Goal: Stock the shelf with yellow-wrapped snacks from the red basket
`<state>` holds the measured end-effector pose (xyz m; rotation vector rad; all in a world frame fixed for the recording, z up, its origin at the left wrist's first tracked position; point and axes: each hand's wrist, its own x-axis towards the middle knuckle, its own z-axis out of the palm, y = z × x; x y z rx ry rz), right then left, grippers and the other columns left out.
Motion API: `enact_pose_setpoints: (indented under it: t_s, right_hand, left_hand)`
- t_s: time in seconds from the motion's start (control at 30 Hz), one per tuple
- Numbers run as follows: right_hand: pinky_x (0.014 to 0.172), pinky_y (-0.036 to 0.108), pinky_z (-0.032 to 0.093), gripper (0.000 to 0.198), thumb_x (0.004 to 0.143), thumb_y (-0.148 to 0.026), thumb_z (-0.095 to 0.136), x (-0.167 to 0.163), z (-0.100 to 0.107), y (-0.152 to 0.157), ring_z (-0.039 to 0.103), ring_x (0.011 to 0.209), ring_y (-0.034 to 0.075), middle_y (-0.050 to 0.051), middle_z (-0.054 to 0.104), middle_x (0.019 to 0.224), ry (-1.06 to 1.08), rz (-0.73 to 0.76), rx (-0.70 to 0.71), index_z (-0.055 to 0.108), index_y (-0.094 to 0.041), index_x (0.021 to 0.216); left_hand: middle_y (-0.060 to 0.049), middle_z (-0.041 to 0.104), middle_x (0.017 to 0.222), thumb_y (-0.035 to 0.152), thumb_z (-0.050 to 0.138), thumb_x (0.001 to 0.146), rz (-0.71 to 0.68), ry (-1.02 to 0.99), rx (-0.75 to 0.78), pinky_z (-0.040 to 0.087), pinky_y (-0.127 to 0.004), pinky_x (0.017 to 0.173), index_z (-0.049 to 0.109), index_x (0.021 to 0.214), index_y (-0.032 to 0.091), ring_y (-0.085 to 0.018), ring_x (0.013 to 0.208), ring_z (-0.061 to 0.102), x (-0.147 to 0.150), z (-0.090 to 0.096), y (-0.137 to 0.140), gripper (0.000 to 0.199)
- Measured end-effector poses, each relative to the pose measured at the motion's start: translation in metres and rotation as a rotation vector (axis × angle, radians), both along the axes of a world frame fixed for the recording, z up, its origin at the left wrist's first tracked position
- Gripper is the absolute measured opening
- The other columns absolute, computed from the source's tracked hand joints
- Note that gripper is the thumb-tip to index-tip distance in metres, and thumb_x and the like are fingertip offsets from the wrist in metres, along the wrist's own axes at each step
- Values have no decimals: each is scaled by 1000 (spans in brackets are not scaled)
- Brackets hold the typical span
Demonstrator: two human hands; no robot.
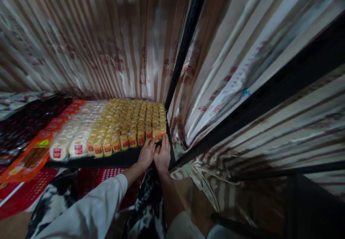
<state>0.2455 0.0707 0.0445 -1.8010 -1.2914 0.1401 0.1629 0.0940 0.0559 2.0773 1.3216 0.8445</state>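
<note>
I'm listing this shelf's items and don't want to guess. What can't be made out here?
In the head view:
Yellow packages: fine label print, too small and blurred.
Left hand and right hand: palms, hidden by their backs.
Dark packages: left side, cut off by the picture's edge.
Red basket: interior, mostly hidden by the black shelf.

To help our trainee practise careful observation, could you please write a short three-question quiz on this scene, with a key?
1. Which packs lie between the orange packaging and the yellow packs?
2. True or false: the left hand and the right hand are both at the front of the yellow packs, near their right end.
3. Choose one. The perforated basket below the dark shelf is:
A. blue
B. red
C. green

Key:
1. The white packs.
2. True.
3. B.
</note>
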Motion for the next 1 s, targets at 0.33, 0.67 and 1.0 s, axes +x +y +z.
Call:
enact_pose_setpoints:
  t_s: [0.33,0.67,1.0]
  right_hand:
    - [106,46,32,56,77,-12,35,3,1,-2,27,135,28,16,30,147,-48,-15,-53,46,-7,132]
    - [101,50,36,45,80,-14,32,6,-1,-5,39,127,28,17,45,135,-30,20,169,55,-12,119]
    - [80,36,49,31,87,-32,39,-26,29,-36,58,97,24,14,63,102,74,182,177,60,-17,105]
  left_hand:
    - [-10,53,116,10,38,86,-16,-3,-46,47,-29,92,48,128,16,-16,102,56,0,7,-4,43]
    - [-10,50,121,3,38,77,-22,-11,32,45,-30,98,48,127,17,-17,108,53,-24,8,-38,54]
    - [-7,60,103,3,37,79,-60,3,45,49,-28,89,61,107,19,-15,98,58,-98,-11,-94,41]
